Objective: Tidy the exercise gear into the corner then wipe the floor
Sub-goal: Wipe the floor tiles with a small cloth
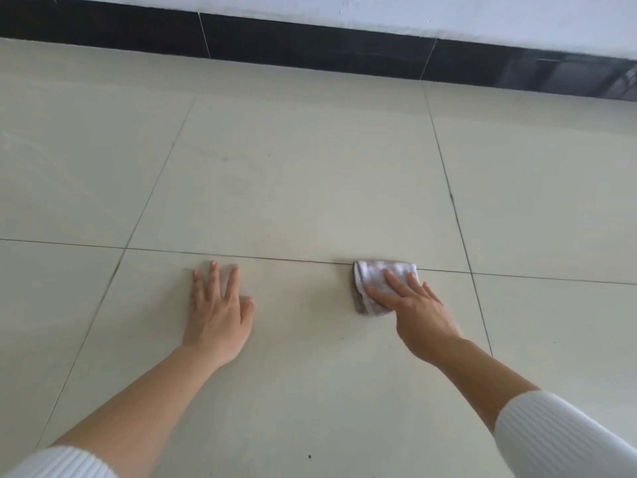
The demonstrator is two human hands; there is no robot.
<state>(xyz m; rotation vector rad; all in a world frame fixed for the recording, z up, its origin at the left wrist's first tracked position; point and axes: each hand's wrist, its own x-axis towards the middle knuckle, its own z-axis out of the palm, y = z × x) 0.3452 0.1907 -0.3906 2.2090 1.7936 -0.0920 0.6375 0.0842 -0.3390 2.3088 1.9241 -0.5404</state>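
Here's the cloth (pixel 370 276), a small whitish rag folded over on itself, with a darker brownish layer peeking out along its left and near edges. It lies flat on the tiled floor (pixel 310 167), right of centre, its far edge sitting on the grout line (pixel 275 258) that runs across the view.

The right hand (pixel 417 315) is planted on top of it. The fingers (pixel 396 279) are straight and spread, the thumb lies along the cloth's near side, and the palm hangs off the rag's right corner. There's no clench and no pinch, just a flat hand pressing the fabric against the tile.

Over to the left hand (pixel 217 315), and it's flat on the bare tile, well apart from the cloth. Its fingers are extended and fanned toward that same grout line, the thumb is tucked out to the side, and it holds nothing.

Both forearms are bare, with a white ribbed sleeve pushed up on each: the right sleeve (pixel 565 439) at the lower right, the left sleeve (pixel 65 464) at the lower left corner.

Wider out, the tiles are pale beige and large, and a tiny dark speck (pixel 309 456) sits on the near tile between the 2 arms. At the far end a glossy black skirting (pixel 310 50) runs along the foot of a white wall (pixel 448 15).
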